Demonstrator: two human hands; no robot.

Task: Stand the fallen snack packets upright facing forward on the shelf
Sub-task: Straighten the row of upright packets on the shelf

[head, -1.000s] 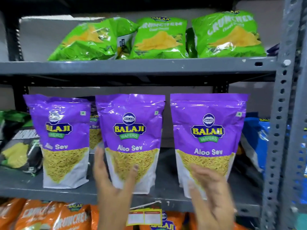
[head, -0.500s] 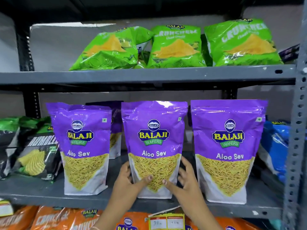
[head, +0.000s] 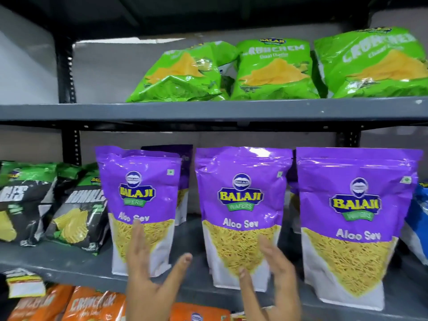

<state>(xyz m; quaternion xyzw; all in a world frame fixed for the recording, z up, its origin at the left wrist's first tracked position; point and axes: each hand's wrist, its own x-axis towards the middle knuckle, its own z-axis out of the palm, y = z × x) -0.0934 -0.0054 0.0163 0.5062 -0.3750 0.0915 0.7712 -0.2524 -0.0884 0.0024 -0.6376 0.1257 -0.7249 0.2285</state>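
Three purple Aloo Sev packets stand upright and face forward on the middle grey shelf (head: pixel 69 265): a left packet (head: pixel 141 188), a middle packet (head: pixel 240 198) and a right packet (head: pixel 354 205). Another purple packet (head: pixel 183 158) stands behind the left one. My left hand (head: pixel 148 272) is open in front of the left packet's lower half, fingers spread. My right hand (head: pixel 273 272) is open in front of the middle packet's lower right. Neither hand grips a packet.
Green Crunchem bags (head: pixel 273 70) lean back on the upper shelf (head: pixel 208 110). Black and green chip bags (head: pixel 76 216) lean at the left of the middle shelf, a blue packet (head: pixel 419 218) at the right. Orange packets (head: pixel 92 306) fill the shelf below, with a price tag (head: pixel 25 286).
Both hands let go of the middle packet and opened. My left hand moved left, in front of the left packet. The view shifted left and closer.
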